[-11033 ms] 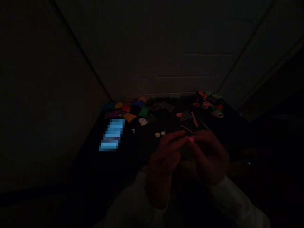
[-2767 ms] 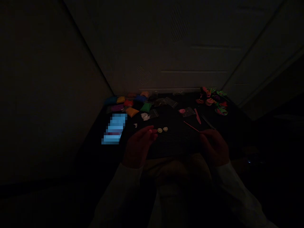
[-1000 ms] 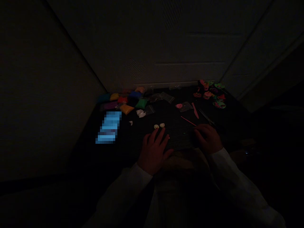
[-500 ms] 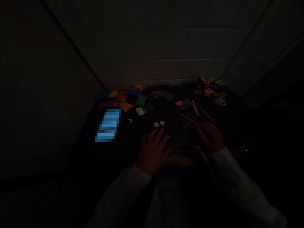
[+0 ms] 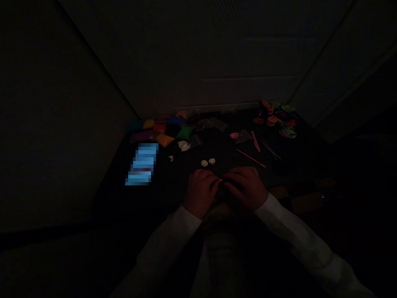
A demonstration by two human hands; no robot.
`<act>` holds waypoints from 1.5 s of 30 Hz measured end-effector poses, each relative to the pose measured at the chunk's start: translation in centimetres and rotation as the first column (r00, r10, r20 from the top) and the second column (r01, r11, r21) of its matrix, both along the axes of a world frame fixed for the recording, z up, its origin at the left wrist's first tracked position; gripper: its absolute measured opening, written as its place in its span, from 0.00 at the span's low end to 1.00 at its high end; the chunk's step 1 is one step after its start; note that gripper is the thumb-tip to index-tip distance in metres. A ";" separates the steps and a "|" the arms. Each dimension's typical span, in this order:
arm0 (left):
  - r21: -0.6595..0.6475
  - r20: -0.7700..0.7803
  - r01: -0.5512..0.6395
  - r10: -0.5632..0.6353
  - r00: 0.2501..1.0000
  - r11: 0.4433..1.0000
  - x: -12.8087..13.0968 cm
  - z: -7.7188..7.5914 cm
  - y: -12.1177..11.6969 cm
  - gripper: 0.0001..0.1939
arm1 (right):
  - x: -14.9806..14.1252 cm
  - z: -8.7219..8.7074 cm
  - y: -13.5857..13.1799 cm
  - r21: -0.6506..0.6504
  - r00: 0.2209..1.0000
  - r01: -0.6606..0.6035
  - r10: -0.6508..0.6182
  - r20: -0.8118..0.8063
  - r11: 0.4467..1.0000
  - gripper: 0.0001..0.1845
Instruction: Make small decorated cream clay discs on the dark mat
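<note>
The scene is very dark. My left hand (image 5: 201, 192) pinches a tiny pinkish piece of clay (image 5: 220, 180) between thumb and fingertips. Close on its right is my right hand (image 5: 246, 188), its bent fingers and thumb pointing at the piece with a gap between them; nothing shows in its grip. Just beyond my left hand lie two small pale round clay pieces (image 5: 208, 162). A thin pink stick tool (image 5: 251, 158) rests on the dark tabletop (image 5: 223, 153) beyond my right hand.
A lit phone (image 5: 142, 164) lies at left. Colourful clay packets (image 5: 166, 140) line the back left, near white clay (image 5: 184, 145). A pink clay knife (image 5: 256, 141), tweezers-like tool (image 5: 271, 150) and plastic bag (image 5: 242, 136) lie right of centre. Bright clay shapes (image 5: 273, 120) sit back right.
My right hand has moved left, away from the pink stick, to beside my left hand. My left hand was spread flat and is now closed on the tiny pinkish piece.
</note>
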State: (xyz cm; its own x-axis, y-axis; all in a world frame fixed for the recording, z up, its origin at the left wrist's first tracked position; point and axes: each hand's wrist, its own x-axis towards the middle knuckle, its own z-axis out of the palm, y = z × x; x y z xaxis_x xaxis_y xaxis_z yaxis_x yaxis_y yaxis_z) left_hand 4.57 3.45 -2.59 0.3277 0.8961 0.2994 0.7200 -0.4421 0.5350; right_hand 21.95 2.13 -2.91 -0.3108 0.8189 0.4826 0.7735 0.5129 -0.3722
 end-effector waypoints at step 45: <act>-0.073 0.073 -0.327 0.332 0.940 0.942 -4.8 1.9 1.8 0.16 | -0.7 2.1 1.1 -0.153 0.953 -0.031 -0.017 -0.303 0.988 0.08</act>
State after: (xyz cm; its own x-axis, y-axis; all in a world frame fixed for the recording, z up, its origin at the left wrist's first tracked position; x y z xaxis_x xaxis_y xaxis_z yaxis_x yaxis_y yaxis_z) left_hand -0.27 5.23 -0.67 -0.0125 0.9665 0.2563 0.7719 -0.1536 0.6169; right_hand 21.24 3.23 -0.80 -0.1760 0.8889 0.4230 0.6090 0.4359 -0.6626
